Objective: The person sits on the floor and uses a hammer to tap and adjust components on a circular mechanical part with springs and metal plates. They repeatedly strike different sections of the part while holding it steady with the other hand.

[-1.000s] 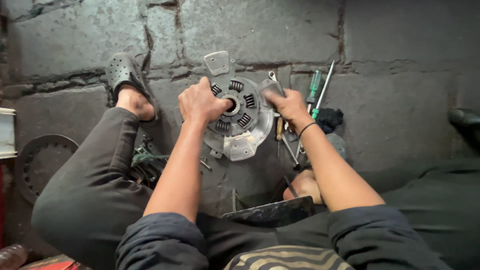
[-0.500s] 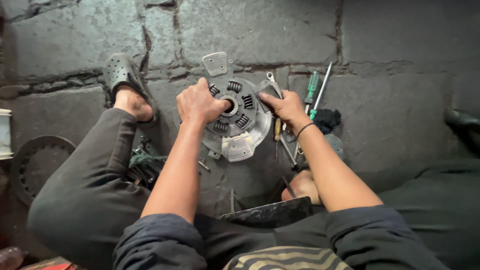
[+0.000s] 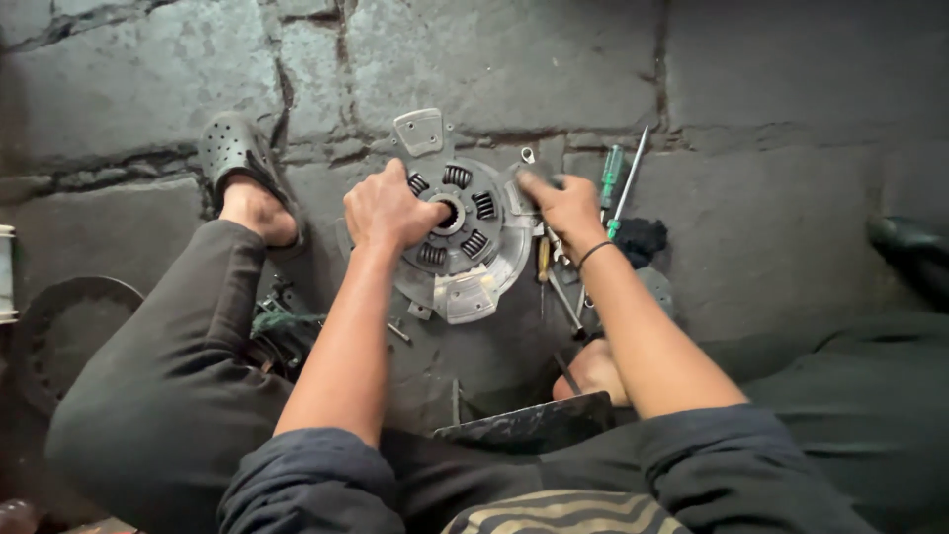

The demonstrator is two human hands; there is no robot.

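Dim, even daylight falls from above with no glare; the stone floor (image 3: 771, 89) reads grey and flat. Shadows are soft, deepest under the legs and along the left edge. The centre is fairly sharp, while corners darken and smear slightly.

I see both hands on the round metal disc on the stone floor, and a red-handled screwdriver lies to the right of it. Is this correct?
Not quite: the screwdriver has a green handle, not a red one. The head view shows it lying right of the disc on the stone floor. The rest holds: the left hand and the right hand both rest on the disc.
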